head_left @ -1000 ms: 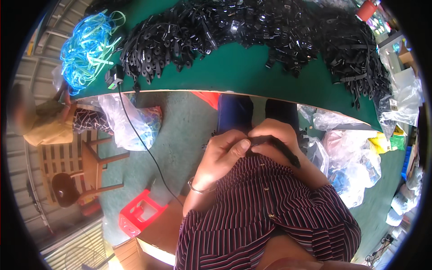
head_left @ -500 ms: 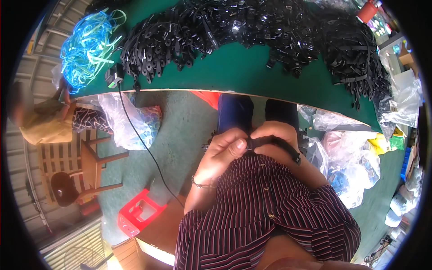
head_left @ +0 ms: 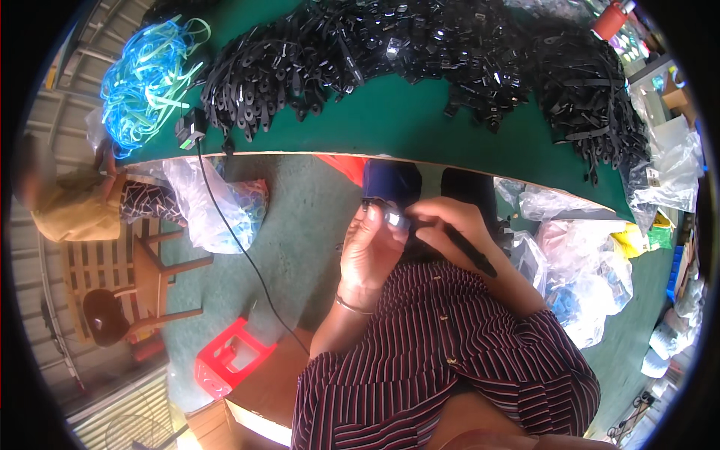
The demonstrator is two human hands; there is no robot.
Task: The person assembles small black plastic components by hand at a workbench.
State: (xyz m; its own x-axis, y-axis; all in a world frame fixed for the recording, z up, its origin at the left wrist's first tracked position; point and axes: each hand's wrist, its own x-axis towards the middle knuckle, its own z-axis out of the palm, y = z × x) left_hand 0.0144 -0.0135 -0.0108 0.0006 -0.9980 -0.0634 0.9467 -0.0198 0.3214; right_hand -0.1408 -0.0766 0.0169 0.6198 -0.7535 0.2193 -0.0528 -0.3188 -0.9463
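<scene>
Just off the near edge of the counter [head_left: 382, 112], your left hand [head_left: 370, 247] pinches a small shiny piece [head_left: 396, 220], and your right hand [head_left: 456, 220] grips a black strap [head_left: 472, 253] that trails along its wrist. A green strip of counter shows between that edge and the pile of straps [head_left: 277, 75]. Blue cords [head_left: 142, 86] spread at the left end, beside a small black box [head_left: 190, 129].

Straps [head_left: 255, 90] on table [head_left: 397, 116], cords [head_left: 142, 86] at left

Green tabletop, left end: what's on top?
A tangle of blue and pale-green bands, a small black box and heaped black straps. What lies beneath them is hidden.
</scene>
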